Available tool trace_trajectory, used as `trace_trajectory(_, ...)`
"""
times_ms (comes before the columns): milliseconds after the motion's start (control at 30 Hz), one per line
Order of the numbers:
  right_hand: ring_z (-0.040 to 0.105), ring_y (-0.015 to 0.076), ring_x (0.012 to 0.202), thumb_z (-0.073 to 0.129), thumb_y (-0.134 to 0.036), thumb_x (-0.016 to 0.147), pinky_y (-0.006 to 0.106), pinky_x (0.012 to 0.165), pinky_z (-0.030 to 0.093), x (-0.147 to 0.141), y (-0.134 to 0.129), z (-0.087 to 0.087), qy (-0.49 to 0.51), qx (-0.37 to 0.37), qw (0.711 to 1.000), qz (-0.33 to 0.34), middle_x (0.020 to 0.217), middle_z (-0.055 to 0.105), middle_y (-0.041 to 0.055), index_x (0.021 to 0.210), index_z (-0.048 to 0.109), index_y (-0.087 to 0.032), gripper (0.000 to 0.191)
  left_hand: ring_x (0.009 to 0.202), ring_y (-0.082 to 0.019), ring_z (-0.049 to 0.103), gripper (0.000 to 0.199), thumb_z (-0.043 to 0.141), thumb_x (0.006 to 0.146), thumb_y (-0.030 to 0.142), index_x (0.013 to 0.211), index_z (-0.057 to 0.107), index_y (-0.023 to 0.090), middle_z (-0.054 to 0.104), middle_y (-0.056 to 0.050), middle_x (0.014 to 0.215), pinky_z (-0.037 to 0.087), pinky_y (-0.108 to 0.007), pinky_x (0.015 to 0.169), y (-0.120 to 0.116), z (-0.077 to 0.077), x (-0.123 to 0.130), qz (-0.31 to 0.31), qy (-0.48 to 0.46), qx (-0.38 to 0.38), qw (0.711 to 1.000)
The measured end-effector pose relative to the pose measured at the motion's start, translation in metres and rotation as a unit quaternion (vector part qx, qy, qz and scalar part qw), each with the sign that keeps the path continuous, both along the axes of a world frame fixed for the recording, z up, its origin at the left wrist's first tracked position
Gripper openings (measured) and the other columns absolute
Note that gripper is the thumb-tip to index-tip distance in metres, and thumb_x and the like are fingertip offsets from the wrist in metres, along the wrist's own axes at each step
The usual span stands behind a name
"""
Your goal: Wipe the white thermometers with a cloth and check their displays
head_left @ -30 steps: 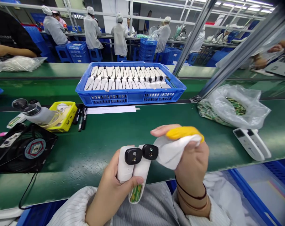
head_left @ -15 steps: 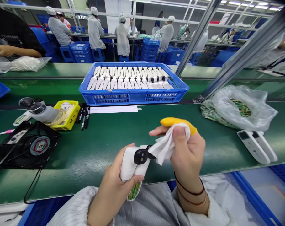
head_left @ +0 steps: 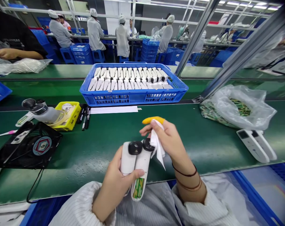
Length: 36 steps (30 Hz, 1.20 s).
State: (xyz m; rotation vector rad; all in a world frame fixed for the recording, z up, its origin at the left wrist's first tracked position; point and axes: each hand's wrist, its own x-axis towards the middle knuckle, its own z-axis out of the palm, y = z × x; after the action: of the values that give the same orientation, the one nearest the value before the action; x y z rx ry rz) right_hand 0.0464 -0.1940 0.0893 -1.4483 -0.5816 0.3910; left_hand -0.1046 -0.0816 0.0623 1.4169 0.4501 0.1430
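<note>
My left hand [head_left: 116,180] is wrapped round two white remote controls [head_left: 141,164] standing side by side, their glossy black ends up. In the lower part of the right-hand one, green batteries [head_left: 138,188] show in an uncovered compartment. My right hand [head_left: 170,136] pinches a white cloth [head_left: 157,142] and presses it against the black end of that same remote control. A yellow finger cot [head_left: 153,120] covers one finger of the right hand. The cloth's loose corner hangs down beside the remote control.
A blue crate [head_left: 133,99] with rows of white remote controls stands ahead. To the left are a fan [head_left: 42,145], a pump bottle [head_left: 47,113], a yellow tray [head_left: 73,121] and markers [head_left: 87,118]. On the right lie a plastic bag [head_left: 257,106] and more remote controls [head_left: 252,146].
My right hand has moved left and lower with the cloth, onto the black end. The remote controls have turned, so both black ends and more of the batteries show.
</note>
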Motion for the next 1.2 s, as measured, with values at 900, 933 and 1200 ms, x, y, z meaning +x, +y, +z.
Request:
trace_trajectory(900, 0.036, 0.0053, 0.049, 0.066, -0.042, 0.09, 0.016, 0.041, 0.028, -0.065, -0.01, -0.021, 0.163, 0.014, 0.956, 0.243, 0.064, 0.05, -0.0043, 0.087, 0.062, -0.015, 0.027, 0.118, -0.037, 0.057, 0.059, 0.051, 0.093, 0.046, 0.14, 0.044, 0.012, 0.063, -0.017, 0.124, 0.052, -0.046, 0.092, 0.011, 0.032, 0.009, 0.127, -0.037, -0.332, 0.934)
trace_trajectory(933, 0.036, 0.0057, 0.049, 0.065, -0.042, 0.091, 0.016, 0.041, 0.029, -0.065, -0.009, -0.02, 0.162, 0.012, 0.956, 0.243, 0.064, 0.05, -0.004, 0.088, 0.063, -0.015, 0.027, 0.117, -0.037, 0.057, 0.058, 0.051, 0.093, 0.045, 0.14, 0.043, 0.012, 0.064, -0.017, 0.124, 0.052, -0.046, 0.092, 0.011, 0.033, 0.009, 0.125, -0.041, -0.331, 0.935)
trace_trajectory(1200, 0.043, 0.0082, 0.054, 0.068, -0.045, 0.088, 0.018, 0.048, 0.035, -0.063, -0.007, -0.022, 0.166, 0.009, 0.957, 0.239, 0.068, 0.055, -0.0023, 0.092, 0.063, -0.016, 0.03, 0.109, -0.028, 0.063, 0.05, 0.058, 0.091, 0.038, 0.137, 0.049, 0.021, 0.068, -0.009, 0.116, 0.057, -0.034, 0.085, 0.011, 0.033, 0.006, 0.096, -0.081, -0.315, 0.941)
